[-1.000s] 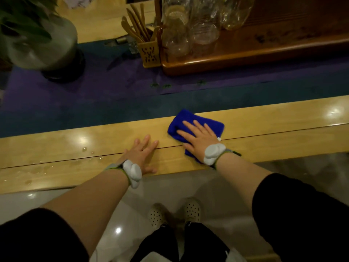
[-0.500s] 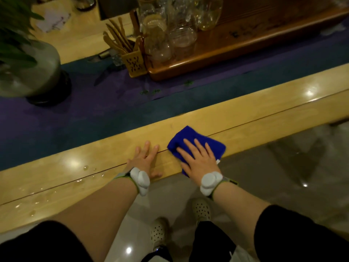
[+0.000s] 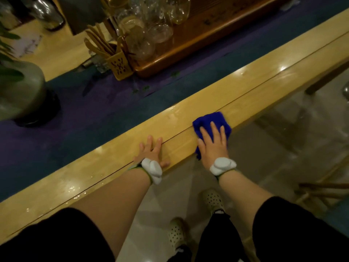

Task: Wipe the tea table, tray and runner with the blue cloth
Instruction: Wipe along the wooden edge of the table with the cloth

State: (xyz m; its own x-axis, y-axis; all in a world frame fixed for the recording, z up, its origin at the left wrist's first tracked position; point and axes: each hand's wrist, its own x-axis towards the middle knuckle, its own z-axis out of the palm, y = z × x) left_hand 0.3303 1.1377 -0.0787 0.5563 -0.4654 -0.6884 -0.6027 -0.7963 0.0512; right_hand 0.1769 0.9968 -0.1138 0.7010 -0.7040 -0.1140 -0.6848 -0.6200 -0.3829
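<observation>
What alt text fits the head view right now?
The right hand presses a blue cloth flat on the wooden table's near edge; the left hand rests flat beside it. Behind lie a dark runner and a wooden tray of glassware.

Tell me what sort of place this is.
Probably a tea room or tea corner. A long wooden tea table carries a dark runner, a wooden tea tray crowded with glassware, and a holder of wooden tea tools. A potted plant stands at the left.

Crumpled blue cloth [image 3: 213, 120] on wet wooden tea table [image 3: 264, 72] edge, beside dark runner [image 3: 94, 114].
</observation>
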